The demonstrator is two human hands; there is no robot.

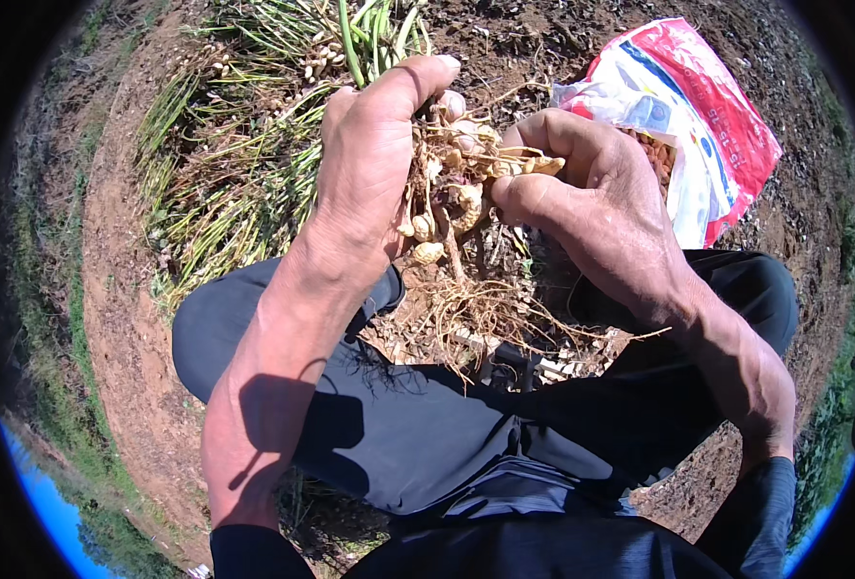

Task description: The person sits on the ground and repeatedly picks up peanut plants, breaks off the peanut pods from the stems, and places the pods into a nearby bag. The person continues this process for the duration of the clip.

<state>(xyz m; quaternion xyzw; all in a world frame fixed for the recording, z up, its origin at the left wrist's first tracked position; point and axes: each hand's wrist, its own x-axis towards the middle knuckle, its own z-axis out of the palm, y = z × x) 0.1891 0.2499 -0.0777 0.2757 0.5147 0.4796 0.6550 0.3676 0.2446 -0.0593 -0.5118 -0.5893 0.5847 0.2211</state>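
My left hand (369, 145) grips a peanut plant by its stems; the green stems (380, 36) stick out beyond the hand, away from me. A cluster of peanut pods (464, 195) hangs at the base of the plant between my hands, and its thin tangled roots (478, 311) trail towards my lap. From the right, my right hand (587, 174) pinches pale pods of the cluster between thumb and fingers. Part of the cluster is hidden behind my left hand.
Pulled peanut plants (232, 174) lie heaped on the ground at the left, some pods showing. Beyond my right hand lies a red and white plastic sack (724, 116), its mouth showing peanuts (655, 155). My bent legs (413, 427) in dark trousers are below, on brown soil.
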